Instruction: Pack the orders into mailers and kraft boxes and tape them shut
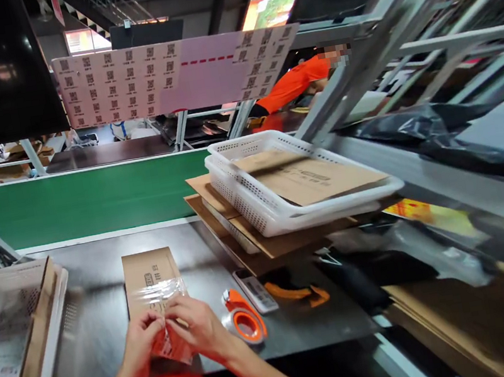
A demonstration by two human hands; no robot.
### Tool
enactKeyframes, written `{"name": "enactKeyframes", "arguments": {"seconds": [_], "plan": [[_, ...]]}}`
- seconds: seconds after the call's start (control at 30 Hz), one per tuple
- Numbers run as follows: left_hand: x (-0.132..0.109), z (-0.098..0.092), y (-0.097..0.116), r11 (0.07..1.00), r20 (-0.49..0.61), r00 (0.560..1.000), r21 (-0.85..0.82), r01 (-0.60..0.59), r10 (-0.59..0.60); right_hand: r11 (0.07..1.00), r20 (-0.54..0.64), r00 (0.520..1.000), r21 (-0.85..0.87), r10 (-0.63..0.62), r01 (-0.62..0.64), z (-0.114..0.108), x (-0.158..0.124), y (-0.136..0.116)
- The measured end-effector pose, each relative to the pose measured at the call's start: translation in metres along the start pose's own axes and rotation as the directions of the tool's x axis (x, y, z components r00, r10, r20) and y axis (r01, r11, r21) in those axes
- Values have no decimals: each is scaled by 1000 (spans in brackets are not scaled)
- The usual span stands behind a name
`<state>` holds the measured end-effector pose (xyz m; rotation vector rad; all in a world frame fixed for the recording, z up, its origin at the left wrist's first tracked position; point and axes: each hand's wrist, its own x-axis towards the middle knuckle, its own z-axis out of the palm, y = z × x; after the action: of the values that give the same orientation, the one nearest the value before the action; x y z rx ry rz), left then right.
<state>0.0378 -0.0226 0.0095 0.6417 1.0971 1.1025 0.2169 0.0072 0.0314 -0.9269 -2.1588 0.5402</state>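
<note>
My left hand (142, 334) and my right hand (198, 324) meet at the front of the metal table, fingertips pinched close together. Between them is a clear plastic bag (180, 347), its lower part looking reddish against my shirt. Both hands are closed on the bag; what lies inside it I cannot make out. Just beyond, a flat brown cardboard piece (148, 267) with dark print lies on the table, partly covered by the clear plastic. To the right of my right hand sits an orange tape dispenser (246, 323) with a roll of tape.
A white basket (61, 346) holding cardboard stands at the left. Stacked white baskets (256, 213) with flat cardboard rise at the back right. Beside the dispenser lie a pale handheld device (256, 291) and an orange strap (292, 292). A person in orange (295, 83) leans beyond the code board (209, 71).
</note>
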Motion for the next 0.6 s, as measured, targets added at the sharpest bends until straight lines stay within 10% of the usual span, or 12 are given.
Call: {"name": "enactKeyframes", "arguments": {"seconds": [0.6], "plan": [[-7, 5, -4, 997, 37, 996, 8, 75, -75, 999, 50, 999, -49, 13, -10, -4, -13, -5]]}}
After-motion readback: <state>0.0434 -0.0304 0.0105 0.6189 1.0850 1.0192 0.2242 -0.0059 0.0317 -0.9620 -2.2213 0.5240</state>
